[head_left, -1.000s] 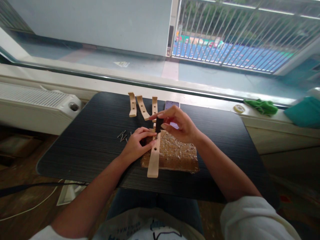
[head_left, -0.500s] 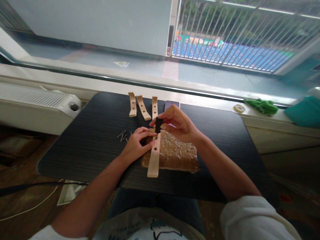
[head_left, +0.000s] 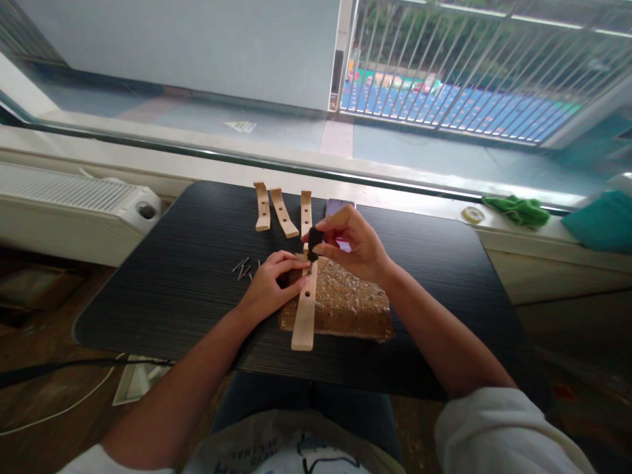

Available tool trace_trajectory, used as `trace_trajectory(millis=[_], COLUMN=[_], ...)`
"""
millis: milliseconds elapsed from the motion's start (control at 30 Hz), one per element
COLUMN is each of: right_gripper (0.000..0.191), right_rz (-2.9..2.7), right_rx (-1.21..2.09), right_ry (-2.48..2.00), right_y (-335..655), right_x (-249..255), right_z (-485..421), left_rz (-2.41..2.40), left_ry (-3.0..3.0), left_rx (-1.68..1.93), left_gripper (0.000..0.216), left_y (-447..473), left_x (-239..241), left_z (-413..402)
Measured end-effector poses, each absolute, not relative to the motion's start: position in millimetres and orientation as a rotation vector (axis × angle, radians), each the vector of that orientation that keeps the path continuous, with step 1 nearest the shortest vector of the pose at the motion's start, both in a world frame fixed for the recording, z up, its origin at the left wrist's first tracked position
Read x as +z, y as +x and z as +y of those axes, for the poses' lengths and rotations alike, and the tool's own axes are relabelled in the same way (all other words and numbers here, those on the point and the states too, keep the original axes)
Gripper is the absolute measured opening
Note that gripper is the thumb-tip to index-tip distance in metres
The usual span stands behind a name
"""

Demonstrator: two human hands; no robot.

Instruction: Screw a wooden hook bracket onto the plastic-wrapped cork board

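A pale wooden hook (head_left: 304,322) with holes lies across a brown block (head_left: 353,309) that looks wrapped in clear film, its wide end jutting past the block's near edge. My left hand (head_left: 273,283) grips the hook from the left, fingers and thumb pressed on it near its upper hole. In my right hand (head_left: 353,243) is a short screwdriver with a black handle (head_left: 315,242), held upright by the fingertips. The screwdriver's tip points down at the upper hole; whether a screw sits under it I cannot tell.
Three more wooden hooks (head_left: 284,214) lie at the back of the dark table (head_left: 197,263). Several screws (head_left: 241,267) are left of my left hand. A phone (head_left: 340,207) is partly behind my right hand. Tape (head_left: 473,214) and a green cloth (head_left: 518,209) rest on the sill.
My right hand and the screwdriver have shifted slightly, and the handle is now tilted a little differently with more of its shaft showing. My left hand stays in place.
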State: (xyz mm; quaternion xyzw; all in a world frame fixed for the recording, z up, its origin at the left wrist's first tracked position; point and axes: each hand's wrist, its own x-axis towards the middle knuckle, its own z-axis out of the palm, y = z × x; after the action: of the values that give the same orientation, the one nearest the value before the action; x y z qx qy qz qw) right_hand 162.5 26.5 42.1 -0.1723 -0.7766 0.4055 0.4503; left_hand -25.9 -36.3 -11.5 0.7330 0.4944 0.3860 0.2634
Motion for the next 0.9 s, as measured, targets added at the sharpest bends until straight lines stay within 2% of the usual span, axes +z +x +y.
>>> trace_trajectory(millis=[900], right_gripper=[0.024], right_rz=[-1.933], right_rx=[0.415], right_ry=[-0.362], right_y=[154.1], right_x=[38.0], right_z=[25.1], left_rz=[1.340], left_ry=[2.000], left_rx=[1.076], left_gripper=[0.021], left_y=[-25.9], left_x=[-13.5], left_z=[-36.8])
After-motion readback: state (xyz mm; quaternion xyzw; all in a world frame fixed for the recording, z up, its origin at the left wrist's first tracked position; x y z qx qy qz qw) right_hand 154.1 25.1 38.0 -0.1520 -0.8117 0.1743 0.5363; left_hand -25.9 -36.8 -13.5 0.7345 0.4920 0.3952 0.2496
